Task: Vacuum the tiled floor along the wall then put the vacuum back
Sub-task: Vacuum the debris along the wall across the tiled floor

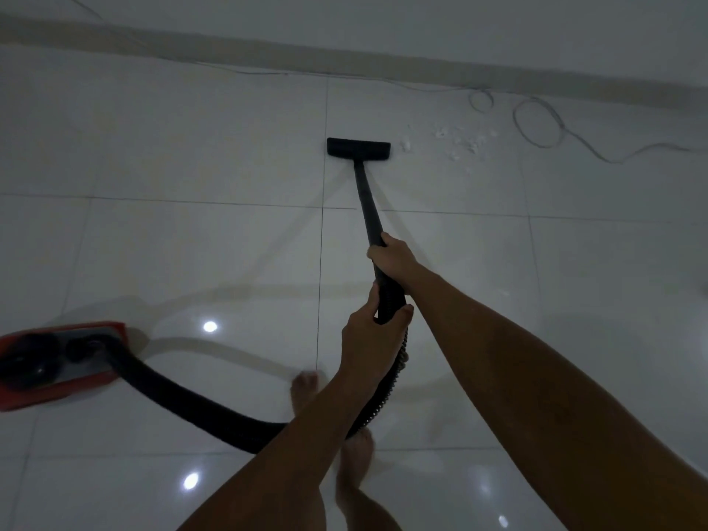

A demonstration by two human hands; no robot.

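A black vacuum wand (367, 201) slants across the glossy white tiled floor (191, 243), ending in a flat black floor head (358, 149) that rests on the tiles a short way from the wall (383, 21). My right hand (390, 254) grips the wand higher up. Just below it, my left hand (369, 339) is closed round the handle end. A black ribbed hose (199, 406) curves from the handle to the red vacuum body (57, 392) at the left edge. White crumbs of debris (459, 141) lie just right of the floor head.
A thin pale cable (536, 120) runs along the wall's base and loops on the floor at the upper right, near the debris. My bare feet (306, 389) stand under my arms, close to the hose. Ceiling lights reflect off the tiles.
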